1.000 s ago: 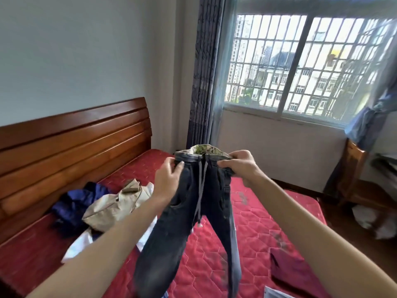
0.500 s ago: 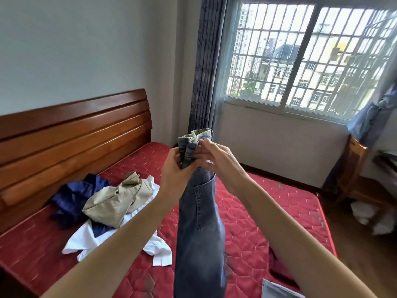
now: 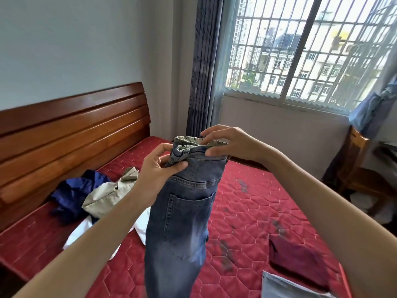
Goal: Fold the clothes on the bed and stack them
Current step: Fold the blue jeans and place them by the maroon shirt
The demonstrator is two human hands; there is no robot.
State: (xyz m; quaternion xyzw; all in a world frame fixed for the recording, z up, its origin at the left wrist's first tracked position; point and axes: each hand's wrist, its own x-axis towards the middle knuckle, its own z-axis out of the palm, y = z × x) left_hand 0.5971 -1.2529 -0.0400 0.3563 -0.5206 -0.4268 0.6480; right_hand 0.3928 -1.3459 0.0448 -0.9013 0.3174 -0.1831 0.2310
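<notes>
A pair of faded blue jeans (image 3: 182,216) hangs in the air over the red quilted bed (image 3: 253,211), folded lengthwise with a back pocket facing me. My left hand (image 3: 159,175) pinches the left end of the waistband. My right hand (image 3: 225,143) pinches the waistband's right part between thumb and fingers, the other fingers spread above it. Behind my left arm lies a loose pile: a beige garment (image 3: 109,194), a dark blue garment (image 3: 73,194) and a white garment (image 3: 86,231). A maroon folded piece (image 3: 298,261) and a light grey piece (image 3: 285,287) lie at the bed's near right.
A wooden headboard (image 3: 71,130) runs along the left of the bed. A barred window (image 3: 305,52) and a dark curtain (image 3: 204,67) fill the far wall. A wooden chair (image 3: 358,168) with blue cloth (image 3: 373,106) over it stands at the right.
The jeans went from spread at the waistband to folded leg on leg. My hands came together, then the right hand slid back out along the waistband. The view tilted down slightly.
</notes>
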